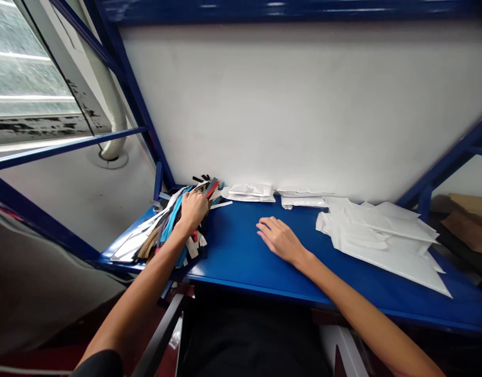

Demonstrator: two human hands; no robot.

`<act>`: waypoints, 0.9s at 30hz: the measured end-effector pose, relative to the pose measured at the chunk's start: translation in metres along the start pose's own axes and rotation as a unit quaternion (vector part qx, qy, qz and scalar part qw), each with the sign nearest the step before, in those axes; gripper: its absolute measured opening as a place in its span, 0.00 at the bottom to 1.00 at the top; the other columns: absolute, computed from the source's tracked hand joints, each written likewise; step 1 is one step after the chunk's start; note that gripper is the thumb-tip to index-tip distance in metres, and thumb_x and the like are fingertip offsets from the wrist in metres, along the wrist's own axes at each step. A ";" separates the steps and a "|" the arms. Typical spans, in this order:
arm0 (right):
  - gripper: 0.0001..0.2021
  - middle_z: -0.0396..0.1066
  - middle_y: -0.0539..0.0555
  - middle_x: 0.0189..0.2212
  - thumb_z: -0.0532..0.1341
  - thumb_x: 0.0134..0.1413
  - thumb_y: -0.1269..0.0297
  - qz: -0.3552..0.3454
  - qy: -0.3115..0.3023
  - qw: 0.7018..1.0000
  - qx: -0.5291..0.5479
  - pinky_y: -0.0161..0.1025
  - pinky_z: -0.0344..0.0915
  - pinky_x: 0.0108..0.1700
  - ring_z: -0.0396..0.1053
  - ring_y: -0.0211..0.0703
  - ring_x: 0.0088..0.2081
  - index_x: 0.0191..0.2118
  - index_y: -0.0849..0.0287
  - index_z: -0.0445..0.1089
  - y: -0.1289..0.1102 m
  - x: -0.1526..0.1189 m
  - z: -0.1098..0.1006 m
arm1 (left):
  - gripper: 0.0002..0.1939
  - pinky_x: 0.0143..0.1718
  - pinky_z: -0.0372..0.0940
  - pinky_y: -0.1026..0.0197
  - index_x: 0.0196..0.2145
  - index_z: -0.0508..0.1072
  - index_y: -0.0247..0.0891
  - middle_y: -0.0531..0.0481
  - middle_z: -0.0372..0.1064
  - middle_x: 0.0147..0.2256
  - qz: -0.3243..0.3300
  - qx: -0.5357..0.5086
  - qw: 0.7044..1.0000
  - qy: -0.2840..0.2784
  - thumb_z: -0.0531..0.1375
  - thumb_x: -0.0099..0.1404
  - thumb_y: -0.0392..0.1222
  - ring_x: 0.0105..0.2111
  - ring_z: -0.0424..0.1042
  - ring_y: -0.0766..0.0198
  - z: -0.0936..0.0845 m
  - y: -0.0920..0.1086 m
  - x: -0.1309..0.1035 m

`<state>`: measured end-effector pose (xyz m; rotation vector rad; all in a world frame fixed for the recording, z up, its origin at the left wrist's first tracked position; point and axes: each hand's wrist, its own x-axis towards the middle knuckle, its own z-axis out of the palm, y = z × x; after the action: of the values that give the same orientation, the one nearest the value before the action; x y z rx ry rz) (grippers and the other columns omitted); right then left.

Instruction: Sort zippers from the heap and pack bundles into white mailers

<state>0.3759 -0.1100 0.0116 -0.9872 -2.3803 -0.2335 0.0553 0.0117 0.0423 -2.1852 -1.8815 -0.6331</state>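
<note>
Strips of many colours, white, black, turquoise, red and tan, lie heaped in a pile (166,230) under my left hand (192,209). That hand rests on top of the heap, fingers curled down into the strips at its far end; whether any one strip is pinched between them I cannot tell. The pile fans out toward me and to the left of that hand, over the near left corner of the blue shelf (241,262).

My right hand (280,241) lies flat and open on the bare blue surface, palm down, fingers stretched together and pointing left toward the pile, holding nothing. It is well apart from my left hand, with clear blue between them.

Beyond my right hand, against the white back panel (303,104), sit a few small clear packets (250,192). To the right of that hand a spread of white paper envelopes (382,235) overlaps in a loose stack, reaching to the shelf's near edge. Blue frame bars (68,144) run off past my left hand.
</note>
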 end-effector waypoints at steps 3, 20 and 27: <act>0.12 0.80 0.59 0.48 0.57 0.78 0.59 0.094 0.028 0.982 0.160 0.45 0.74 0.48 0.78 0.50 0.47 0.53 0.56 0.76 -0.046 -0.017 -0.021 | 0.09 0.55 0.68 0.48 0.39 0.77 0.40 0.41 0.82 0.43 0.022 -0.175 0.981 0.086 0.58 0.75 0.42 0.47 0.79 0.48 -0.021 0.024 -0.027; 0.30 0.64 0.48 0.19 0.60 0.70 0.38 0.346 0.057 0.816 0.460 0.37 0.57 0.27 0.58 0.37 0.21 0.23 0.56 0.65 -0.057 -0.054 0.006 | 0.28 0.58 0.70 0.52 0.53 0.77 0.39 0.39 0.81 0.52 0.034 -0.693 0.678 -0.243 0.56 0.76 0.66 0.53 0.79 0.52 0.011 0.134 -0.140; 0.30 0.66 0.50 0.18 0.59 0.70 0.37 0.387 0.136 0.825 0.389 0.38 0.58 0.24 0.59 0.38 0.19 0.24 0.55 0.68 -0.053 -0.062 0.006 | 0.26 0.42 0.67 0.61 0.40 0.81 0.36 0.47 0.80 0.33 0.120 -0.579 0.762 -0.265 0.54 0.79 0.60 0.34 0.75 0.61 0.008 0.122 -0.147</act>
<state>0.3723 -0.1832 -0.0249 -1.2617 -1.3996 0.7872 0.1612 -0.1380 -0.0131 -3.6086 -1.4275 -1.5590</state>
